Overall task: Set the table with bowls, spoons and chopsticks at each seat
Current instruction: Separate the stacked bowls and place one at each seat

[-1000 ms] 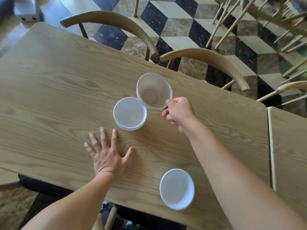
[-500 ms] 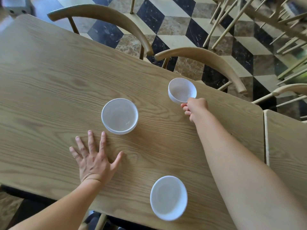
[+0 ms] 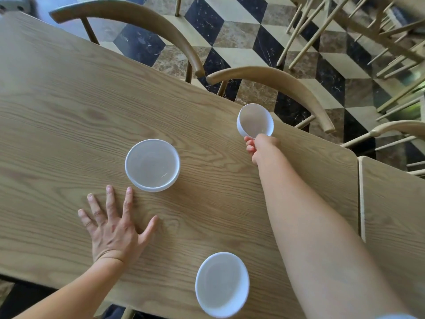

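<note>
Bowl [image 3: 255,123] in my right grip [image 3: 259,146] is at the far edge of the desk [image 3: 69,116], directly in front of the right-hand chair [image 3: 276,81], which I read as the seat it's for. It's tilted, mouth toward me, not flat; can't tell whether its base touches the wood yet. Right grip is clamped on the near rim: fingers curled against the outside, thumb hidden from here, presumably inside the rim. Rim pinch makes sense: a one-handed carry that lets me set the base down and let go with nothing trapped underneath. Right arm is stretched nearly straight across the desk, forearm running diagonally up from the lower right corner. Left grip [image 3: 115,229] is apart and holds nothing: palm flat on the wood, fingers spread, thumb out, just short of the middle bowl stack [image 3: 152,165], not touching it. My guess is it's a brace while I lean for the far seat. Stack shows a doubled rim on its near side, so likely two or more nested, parked mid-desk as supply for other seats. A single bowl [image 3: 222,284] sits upright at the near edge, beside my right forearm; near seat covered, I'd say. Left-hand chair [image 3: 128,17] has no bowl in front of it. No spoons or chopsticks in view. Next: level the bowl, seat it, release.
</note>
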{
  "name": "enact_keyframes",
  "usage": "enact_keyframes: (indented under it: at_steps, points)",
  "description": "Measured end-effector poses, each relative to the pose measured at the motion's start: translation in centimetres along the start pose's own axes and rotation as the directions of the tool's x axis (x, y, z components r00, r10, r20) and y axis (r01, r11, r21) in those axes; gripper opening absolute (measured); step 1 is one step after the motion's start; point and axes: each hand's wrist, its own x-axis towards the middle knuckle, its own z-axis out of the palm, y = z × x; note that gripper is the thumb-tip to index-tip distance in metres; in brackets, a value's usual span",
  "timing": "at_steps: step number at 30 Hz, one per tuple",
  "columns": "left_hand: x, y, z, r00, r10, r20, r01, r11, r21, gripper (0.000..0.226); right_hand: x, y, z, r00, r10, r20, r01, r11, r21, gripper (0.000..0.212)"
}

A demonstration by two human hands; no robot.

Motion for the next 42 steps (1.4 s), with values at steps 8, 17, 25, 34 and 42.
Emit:
enact_keyframes:
  at_steps: [8,17,25,34,42]
  points:
    - [0.0,0.0,-0.1,1.000,0.007,-0.028,-0.007,1.000,-0.008,0.104,1.0,0.0,0.5,1.000,0.013,0.016,-0.014,1.000,0.017,0.028]
    - [0.0,-0.1,0.2,1.000,0.013,-0.027,-0.013,1.000,-0.002,0.103,1.2,0.0,1.0,1.000,0.009,-0.015,-0.008,1.000,0.028,0.029]
    - [0.0,0.0,0.0,1.000,0.010,-0.025,-0.011,1.000,-0.013,0.104,1.3,0.4,0.5,0.998,-0.009,-0.066,0.010,1.000,0.011,0.029]
    - [0.1,-0.2,0.4,0.999,0.014,-0.040,-0.014,1.000,-0.003,0.103,1.6,0.6,-0.3,0.997,-0.022,-0.073,0.022,1.000,0.010,0.029]
    - [0.1,-0.3,0.6,0.999,0.012,-0.044,-0.012,1.000,0.001,0.103,1.7,0.6,-0.6,0.993,-0.049,-0.109,0.052,0.998,0.025,0.027]
